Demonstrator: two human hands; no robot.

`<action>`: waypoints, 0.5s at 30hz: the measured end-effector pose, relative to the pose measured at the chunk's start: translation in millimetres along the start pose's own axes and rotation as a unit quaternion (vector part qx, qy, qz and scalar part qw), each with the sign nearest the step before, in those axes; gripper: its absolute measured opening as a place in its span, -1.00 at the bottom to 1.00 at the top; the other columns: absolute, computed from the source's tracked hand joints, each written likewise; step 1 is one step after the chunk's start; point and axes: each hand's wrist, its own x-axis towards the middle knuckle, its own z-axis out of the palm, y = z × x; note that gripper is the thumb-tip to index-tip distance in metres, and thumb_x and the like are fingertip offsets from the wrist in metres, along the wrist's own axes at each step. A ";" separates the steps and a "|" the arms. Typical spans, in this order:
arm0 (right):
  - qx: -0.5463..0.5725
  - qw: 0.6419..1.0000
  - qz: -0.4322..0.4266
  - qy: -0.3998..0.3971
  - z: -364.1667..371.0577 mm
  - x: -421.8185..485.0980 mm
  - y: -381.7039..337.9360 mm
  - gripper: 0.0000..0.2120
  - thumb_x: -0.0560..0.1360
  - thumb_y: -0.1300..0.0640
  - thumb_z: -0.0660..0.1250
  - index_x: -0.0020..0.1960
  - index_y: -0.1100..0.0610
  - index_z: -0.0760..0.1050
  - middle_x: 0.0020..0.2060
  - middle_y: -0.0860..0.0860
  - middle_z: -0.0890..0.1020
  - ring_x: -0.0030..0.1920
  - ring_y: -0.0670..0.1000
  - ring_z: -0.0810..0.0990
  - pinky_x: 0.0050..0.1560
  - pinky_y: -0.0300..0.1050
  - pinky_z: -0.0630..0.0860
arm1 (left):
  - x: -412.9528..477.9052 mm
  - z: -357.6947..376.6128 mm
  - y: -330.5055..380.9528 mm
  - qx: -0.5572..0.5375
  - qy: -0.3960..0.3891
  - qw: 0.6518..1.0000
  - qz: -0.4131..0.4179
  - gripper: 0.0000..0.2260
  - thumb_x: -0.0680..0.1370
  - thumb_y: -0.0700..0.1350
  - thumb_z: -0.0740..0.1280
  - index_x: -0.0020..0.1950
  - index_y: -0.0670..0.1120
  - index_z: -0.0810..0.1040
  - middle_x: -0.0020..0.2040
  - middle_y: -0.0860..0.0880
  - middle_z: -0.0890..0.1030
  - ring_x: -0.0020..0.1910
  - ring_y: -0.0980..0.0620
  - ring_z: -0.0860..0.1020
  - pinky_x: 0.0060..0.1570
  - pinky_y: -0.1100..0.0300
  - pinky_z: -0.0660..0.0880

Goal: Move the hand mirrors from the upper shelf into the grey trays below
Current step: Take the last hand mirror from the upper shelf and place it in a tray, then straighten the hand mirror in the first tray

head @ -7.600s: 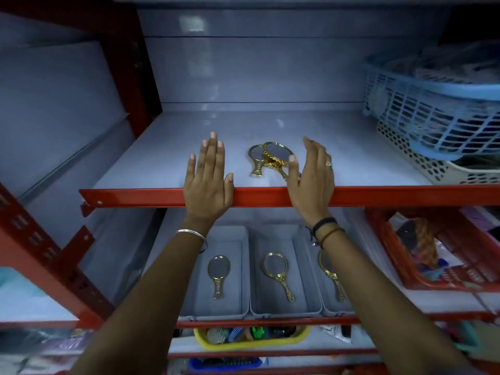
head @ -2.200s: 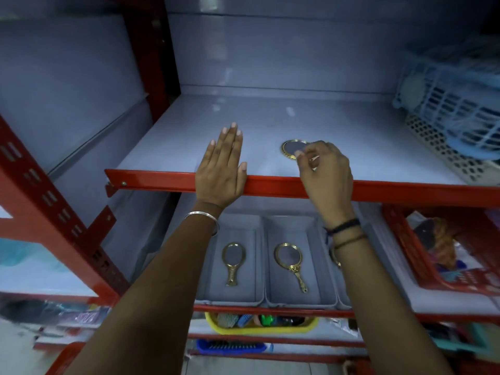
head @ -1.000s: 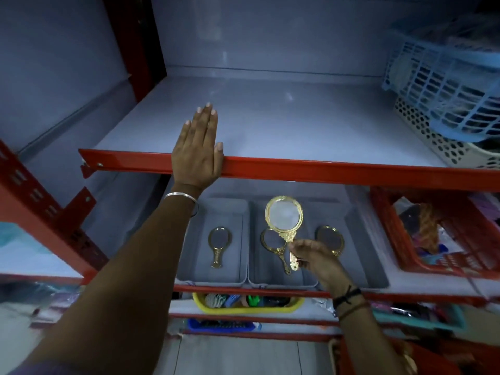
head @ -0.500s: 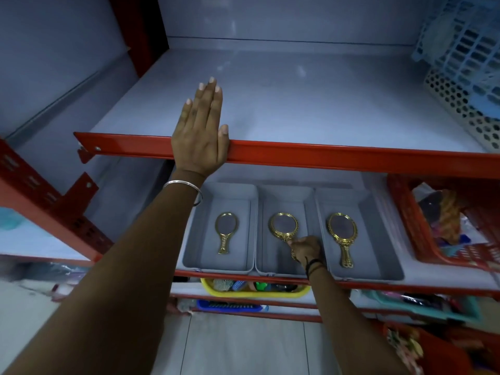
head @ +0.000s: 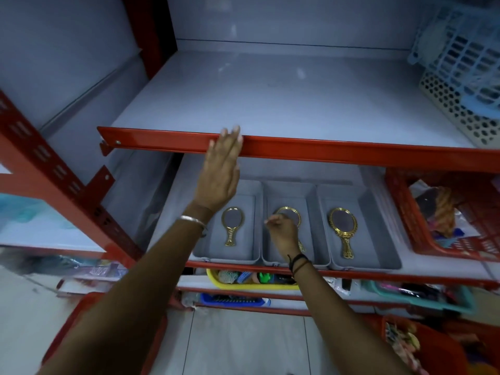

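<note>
Reaching up, the left hand (head: 222,169) lies flat and open, its blurred fingertips over the red front rail (head: 338,152) of the upper shelf (head: 284,104), holding nothing. The right hand (head: 282,231) curls loosely over the mirror (head: 290,212) in the middle grey tray (head: 311,201); whether it grips the hidden handle is unclear. Gold hand mirrors lie in the left tray (head: 232,226) and right tray (head: 343,231).

We had one view only, from the head, close to the rack and facing it, tilted downward. It looked onto the upper shelf (head: 270,104) from slightly above, into the grey trays (head: 365,255) below, down to the floor (head: 243,342).
</note>
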 end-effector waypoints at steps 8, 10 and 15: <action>-0.062 0.994 -0.010 -0.088 54.1 9.6 -13.3 -0.75 0.50 0.40 0.12 0.08 0.36 0.53 0.03 0.21 0.63 0.09 0.15 0.57 0.03 -0.06 0.46 | -95.3 37.5 -22.4 -0.038 -0.144 0.982 -0.116 -0.48 0.42 -0.46 0.30 0.37 -0.22 0.39 0.29 -0.26 0.48 0.25 -0.12 0.41 0.24 -0.02 0.49; -0.099 0.988 -0.008 -0.115 65.2 16.2 -11.3 -0.75 0.50 0.41 0.10 -0.01 0.27 0.53 -0.04 0.17 0.60 -0.01 0.08 0.54 -0.08 -0.18 0.37 | -101.1 48.8 -29.5 -0.051 -0.208 0.958 -0.189 -0.51 0.45 -0.48 0.23 0.38 -0.25 0.40 0.31 -0.26 0.47 0.26 -0.18 0.48 0.26 -0.03 0.50; -0.110 0.985 0.055 -0.124 92.0 41.7 7.6 -0.80 0.49 0.38 0.15 -0.09 0.32 0.56 -0.13 0.18 0.62 -0.02 0.18 0.62 -0.15 -0.18 0.39 | -100.2 79.2 -44.0 -0.038 -0.375 0.843 -0.384 -0.66 0.55 -0.40 0.13 0.30 -0.32 0.46 0.31 -0.28 0.48 0.32 -0.17 0.45 0.36 0.16 0.32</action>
